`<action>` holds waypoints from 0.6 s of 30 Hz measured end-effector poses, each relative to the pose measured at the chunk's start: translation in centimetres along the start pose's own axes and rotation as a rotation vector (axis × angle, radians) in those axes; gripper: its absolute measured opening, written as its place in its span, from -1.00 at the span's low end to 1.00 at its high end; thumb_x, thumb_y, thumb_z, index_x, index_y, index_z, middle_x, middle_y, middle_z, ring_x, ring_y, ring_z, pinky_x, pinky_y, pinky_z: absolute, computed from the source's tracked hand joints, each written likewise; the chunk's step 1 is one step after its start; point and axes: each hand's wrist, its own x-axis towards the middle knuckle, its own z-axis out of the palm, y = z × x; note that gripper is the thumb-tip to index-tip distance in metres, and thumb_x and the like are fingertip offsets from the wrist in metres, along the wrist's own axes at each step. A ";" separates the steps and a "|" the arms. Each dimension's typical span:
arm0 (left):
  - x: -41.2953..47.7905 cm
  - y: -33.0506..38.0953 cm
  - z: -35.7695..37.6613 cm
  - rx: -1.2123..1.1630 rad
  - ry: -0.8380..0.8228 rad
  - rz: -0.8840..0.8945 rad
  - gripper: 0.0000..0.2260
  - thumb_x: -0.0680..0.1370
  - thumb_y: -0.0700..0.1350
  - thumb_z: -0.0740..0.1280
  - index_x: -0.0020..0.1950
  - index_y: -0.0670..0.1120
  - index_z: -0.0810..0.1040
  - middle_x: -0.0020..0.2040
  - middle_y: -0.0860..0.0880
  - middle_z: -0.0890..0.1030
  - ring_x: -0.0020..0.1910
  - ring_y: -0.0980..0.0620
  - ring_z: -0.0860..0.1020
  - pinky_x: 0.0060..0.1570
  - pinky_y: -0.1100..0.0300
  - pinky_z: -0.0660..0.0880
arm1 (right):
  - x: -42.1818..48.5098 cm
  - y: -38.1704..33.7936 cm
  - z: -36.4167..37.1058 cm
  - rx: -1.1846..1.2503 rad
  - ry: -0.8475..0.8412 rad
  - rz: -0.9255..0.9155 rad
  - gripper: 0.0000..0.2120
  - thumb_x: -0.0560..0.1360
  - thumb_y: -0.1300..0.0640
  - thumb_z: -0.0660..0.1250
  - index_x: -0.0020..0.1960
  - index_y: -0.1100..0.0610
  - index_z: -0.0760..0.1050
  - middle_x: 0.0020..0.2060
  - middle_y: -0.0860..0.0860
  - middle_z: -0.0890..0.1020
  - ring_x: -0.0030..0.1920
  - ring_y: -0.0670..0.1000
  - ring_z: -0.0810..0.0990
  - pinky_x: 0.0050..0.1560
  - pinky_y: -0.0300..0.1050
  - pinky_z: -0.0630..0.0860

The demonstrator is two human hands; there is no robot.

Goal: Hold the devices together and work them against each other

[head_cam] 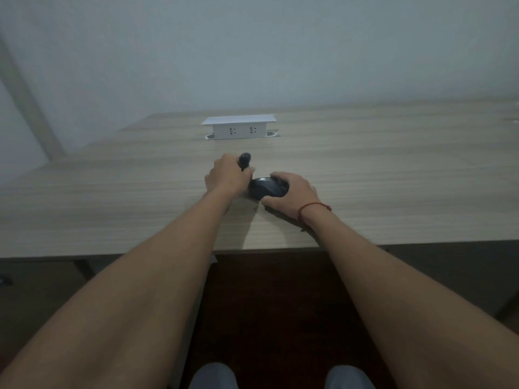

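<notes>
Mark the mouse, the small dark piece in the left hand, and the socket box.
mouse (268,187), head view, top shell.
small dark piece (245,158), head view, rounded upper end.
socket box (240,131), head view, front face.

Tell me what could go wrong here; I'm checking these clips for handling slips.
1. The left hand grips a small dark piece only by its lower end; it could slip out and drop onto the desk.
2. The right hand holds the dark mouse near the left hand, so the two might knock together.
3. The light is dim, so small parts may be hard to see.
</notes>
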 end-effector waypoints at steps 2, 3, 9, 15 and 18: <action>-0.1 0.3 -0.2 -0.091 0.110 0.001 -0.72 0.56 0.06 0.33 0.11 -0.11 0.61 0.06 -0.10 0.67 0.04 -0.11 0.62 -0.04 0.11 0.46 | 0.2 0.0 0.1 -0.002 0.000 0.001 -0.39 0.33 -0.08 0.48 0.35 -0.04 0.45 0.21 0.01 0.59 0.19 0.07 0.54 0.29 0.11 0.46; 0.0 0.4 -0.1 -0.148 0.146 0.005 -0.72 0.56 0.06 0.32 0.10 -0.12 0.61 0.05 -0.10 0.67 0.03 -0.10 0.62 -0.05 0.12 0.46 | 0.2 0.0 0.1 -0.003 -0.002 0.002 -0.39 0.33 -0.09 0.48 0.35 -0.04 0.45 0.21 0.01 0.58 0.19 0.07 0.54 0.29 0.12 0.46; 0.7 -0.4 -0.4 -0.138 0.074 -0.015 -0.68 0.54 0.08 0.35 0.10 -0.15 0.61 0.05 -0.12 0.67 0.03 -0.14 0.62 0.05 0.03 0.53 | 0.4 0.1 0.3 -0.007 -0.003 -0.006 -0.39 0.36 -0.14 0.46 0.36 -0.03 0.44 0.22 0.02 0.58 0.21 0.08 0.53 0.29 0.13 0.47; 0.5 -0.2 -0.2 -0.121 -0.005 0.104 -0.69 0.53 0.05 0.36 0.04 -0.20 0.60 -0.03 -0.14 0.65 -0.03 -0.15 0.62 -0.04 0.06 0.52 | 0.3 0.1 0.2 -0.002 -0.010 -0.003 -0.38 0.37 -0.17 0.45 0.36 0.03 0.44 0.23 0.04 0.59 0.22 0.10 0.54 0.29 0.13 0.47; 0.8 -0.1 -0.7 -0.054 0.061 0.114 -0.70 0.54 0.07 0.34 -0.01 -0.18 0.60 -0.03 -0.17 0.65 -0.04 -0.19 0.61 -0.06 0.04 0.52 | 0.4 0.1 0.3 0.006 0.003 0.023 -0.38 0.34 -0.20 0.47 0.31 0.04 0.45 0.20 0.03 0.60 0.18 0.09 0.55 0.27 0.12 0.48</action>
